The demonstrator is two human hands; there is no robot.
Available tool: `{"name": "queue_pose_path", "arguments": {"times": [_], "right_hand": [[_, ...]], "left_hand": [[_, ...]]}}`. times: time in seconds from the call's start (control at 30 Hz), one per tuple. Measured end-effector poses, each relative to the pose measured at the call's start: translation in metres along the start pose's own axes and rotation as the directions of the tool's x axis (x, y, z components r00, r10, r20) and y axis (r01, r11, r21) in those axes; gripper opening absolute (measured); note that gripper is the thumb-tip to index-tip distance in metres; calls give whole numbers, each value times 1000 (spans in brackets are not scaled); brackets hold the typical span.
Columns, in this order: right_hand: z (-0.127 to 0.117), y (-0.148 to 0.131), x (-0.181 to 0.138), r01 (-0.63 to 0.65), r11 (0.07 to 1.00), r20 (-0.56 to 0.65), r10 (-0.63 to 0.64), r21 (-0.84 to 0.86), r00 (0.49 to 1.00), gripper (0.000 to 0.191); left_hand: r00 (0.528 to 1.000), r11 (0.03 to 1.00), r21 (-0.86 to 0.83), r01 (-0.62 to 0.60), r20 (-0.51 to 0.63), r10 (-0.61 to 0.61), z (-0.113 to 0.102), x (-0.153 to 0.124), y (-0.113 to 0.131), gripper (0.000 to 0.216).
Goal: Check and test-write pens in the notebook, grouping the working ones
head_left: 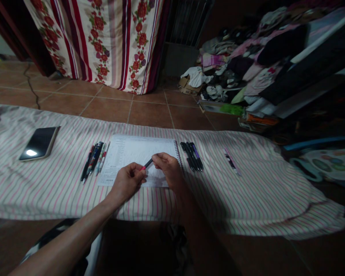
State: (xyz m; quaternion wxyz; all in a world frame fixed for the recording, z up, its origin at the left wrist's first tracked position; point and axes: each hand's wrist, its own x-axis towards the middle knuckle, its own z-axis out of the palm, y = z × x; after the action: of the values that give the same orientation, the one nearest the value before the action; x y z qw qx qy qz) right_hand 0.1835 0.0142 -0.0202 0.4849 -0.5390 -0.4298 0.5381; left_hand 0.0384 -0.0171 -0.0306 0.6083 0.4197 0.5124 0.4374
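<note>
A dark pen [148,163] with a pink end is held over a spiral notebook [132,148]. My left hand [129,178] pinches its pink end, while the fingers of my right hand [168,166] close on its other end. The notebook lies open on the striped cloth, its page covered in faint print, with the coil along the right side. Left of it lies a row of several pens [94,159] in mixed colours. Beside the coil rests a group of several black and purple pens [192,156]. Farther right, a pink and black pen [232,161] lies alone.
A phone [40,142] lies at the left on the striped cloth [264,191]. Beyond the table, a flowered curtain [103,42] hangs over the tiled floor [149,111]. A heap of clothes [241,61] fills the back right. A dark cable [31,86] runs across the floor at left.
</note>
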Motion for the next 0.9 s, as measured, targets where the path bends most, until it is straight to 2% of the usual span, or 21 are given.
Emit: {"name": "queue_pose_path", "arguments": {"times": [0.13, 0.27, 0.37, 0.53, 0.67, 0.83, 0.9], "right_hand": [[1, 3, -1, 33, 996, -8, -34, -86, 999, 31], [3, -3, -7, -30, 992, 80, 20, 120, 997, 42], [3, -7, -9, -84, 976, 135, 57, 199, 989, 39], [3, -6, -6, -89, 969, 42, 81, 229, 996, 26], [2, -2, -3, -52, 980, 21, 49, 190, 999, 23], [4, 1, -3, 23, 1000, -23, -22, 18, 999, 23], [5, 0, -4, 6, 999, -18, -5, 50, 1000, 27]], "left_hand": [[999, 998, 57, -41, 5, 41, -1, 0, -2, 25], [1000, 1000, -27, 11, 11, -11, 1, -2, 6, 27], [999, 995, -89, 48, 12, -47, 3, -3, 9, 29], [999, 994, -97, 50, 13, -49, 2, -3, 9, 30], [999, 996, -80, 49, 10, -49, 1, -3, 8, 29], [999, 998, -47, 37, 6, -37, 1, -3, 8, 28], [999, 997, -63, 38, 16, -37, 1, -3, 9, 27]]}}
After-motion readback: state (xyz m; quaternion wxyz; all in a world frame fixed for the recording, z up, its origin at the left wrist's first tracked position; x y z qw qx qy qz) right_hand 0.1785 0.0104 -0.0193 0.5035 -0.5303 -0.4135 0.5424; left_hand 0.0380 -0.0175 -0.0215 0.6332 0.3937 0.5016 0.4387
